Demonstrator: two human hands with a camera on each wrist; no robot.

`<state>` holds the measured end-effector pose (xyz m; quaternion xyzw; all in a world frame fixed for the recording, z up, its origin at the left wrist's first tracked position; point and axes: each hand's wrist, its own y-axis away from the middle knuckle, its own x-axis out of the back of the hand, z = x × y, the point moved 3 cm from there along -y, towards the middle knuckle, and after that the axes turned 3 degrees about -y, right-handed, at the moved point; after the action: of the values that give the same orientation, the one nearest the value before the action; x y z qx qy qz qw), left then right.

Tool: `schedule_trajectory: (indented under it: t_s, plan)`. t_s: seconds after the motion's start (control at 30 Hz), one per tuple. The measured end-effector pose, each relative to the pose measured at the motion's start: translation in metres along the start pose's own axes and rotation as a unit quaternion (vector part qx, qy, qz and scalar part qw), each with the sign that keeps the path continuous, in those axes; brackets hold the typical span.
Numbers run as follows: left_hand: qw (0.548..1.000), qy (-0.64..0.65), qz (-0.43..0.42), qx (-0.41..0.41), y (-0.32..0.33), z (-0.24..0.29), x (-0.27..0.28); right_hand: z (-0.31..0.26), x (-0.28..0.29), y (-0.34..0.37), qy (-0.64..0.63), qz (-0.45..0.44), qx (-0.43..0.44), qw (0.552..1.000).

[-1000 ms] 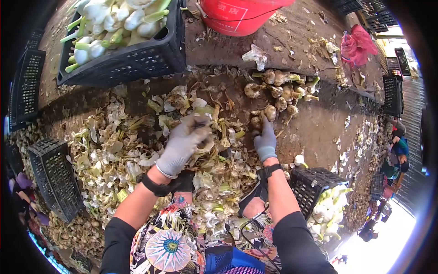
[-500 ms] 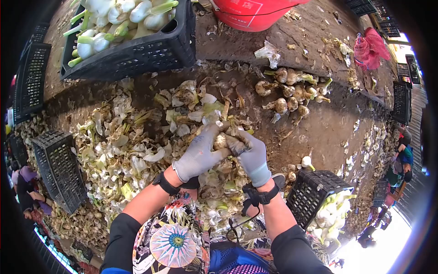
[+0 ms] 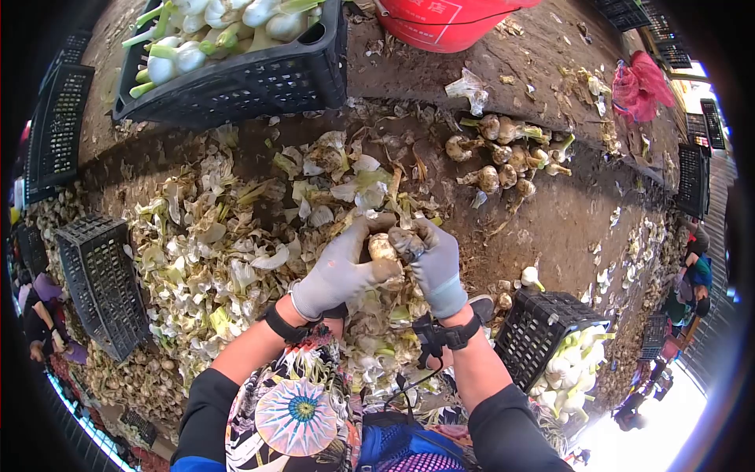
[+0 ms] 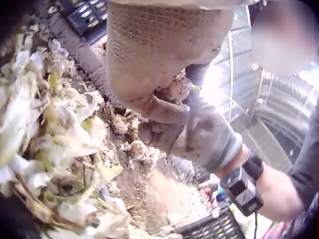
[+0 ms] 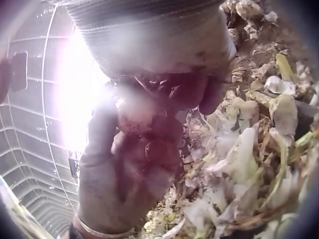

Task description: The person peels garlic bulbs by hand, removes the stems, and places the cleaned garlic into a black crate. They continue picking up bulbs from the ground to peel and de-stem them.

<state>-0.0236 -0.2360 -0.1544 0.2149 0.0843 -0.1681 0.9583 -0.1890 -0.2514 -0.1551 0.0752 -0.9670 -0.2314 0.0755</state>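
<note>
Between the left hand [image 3: 334, 271] and right hand [image 3: 438, 269], a garlic bulb [image 3: 381, 247] is gripped by the left and, as far as the blurred views show, pinched by the right, which a second ago reached to the bulb pile [image 3: 517, 160] beyond, so peeling is probably under way.

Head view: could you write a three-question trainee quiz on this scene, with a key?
1. True or false: the left hand and the right hand both wear gloves.
2. What do the hands hold between them? A) a mesh bag; B) a garlic bulb; C) a crate.
3. Fill in: the bucket at the top of the head view is coloured ____.

Key: 1. True. 2. B. 3. Red.
</note>
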Motion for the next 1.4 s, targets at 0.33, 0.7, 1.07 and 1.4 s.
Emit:
schedule_trajectory:
  t_s: [0.33,0.7,1.07,1.4]
  plan:
    - [0.981,0.186,0.011,0.063,0.008,0.011,0.0,-0.009,-0.001,0.022,-0.201,0.014,-0.058,0.978]
    - [0.913,0.382,-0.064,0.13,0.012,-0.005,0.01,-0.016,0.018,0.002,0.022,-0.093,0.087,0.992]
    - [0.918,0.359,-0.021,0.168,0.008,-0.002,0.014,0.012,0.011,0.008,-0.154,0.042,-0.042,0.986]
    - [0.908,0.29,-0.037,0.301,0.021,0.008,0.008,-0.002,0.01,-0.003,0.141,0.069,0.141,0.978]
